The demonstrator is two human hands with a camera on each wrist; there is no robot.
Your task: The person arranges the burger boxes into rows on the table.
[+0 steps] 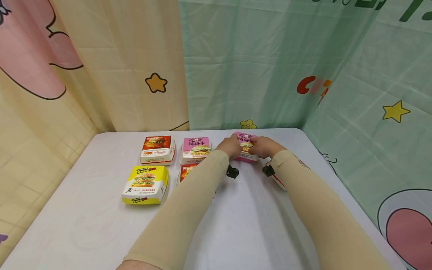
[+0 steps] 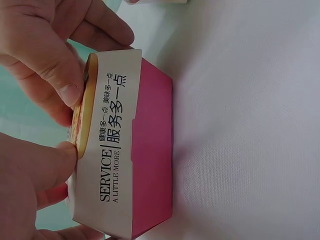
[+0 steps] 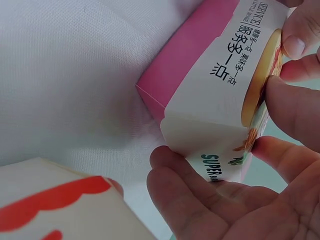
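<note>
A pink burger box [image 1: 246, 145] with a burger picture on its lid sits at the far side of the table, between both hands. My left hand [image 1: 230, 146] grips its left side, with the thumb on the lid edge in the left wrist view. From the other side my right hand [image 1: 266, 147] holds the box, its thumb on the lid and fingers along the side panel in the right wrist view. The front panel [image 2: 112, 145] reads SERVICE above a pink base. The lid looks closed.
Left of the hands lie a red-and-white burger box [image 1: 157, 150], another pink one [image 1: 196, 150], a yellow one [image 1: 145, 184] and a red one [image 1: 185, 170] partly behind the left sleeve. A white-and-red box [image 1: 279, 182] is mostly hidden under the right forearm. Curtains surround the white table [image 1: 91, 210].
</note>
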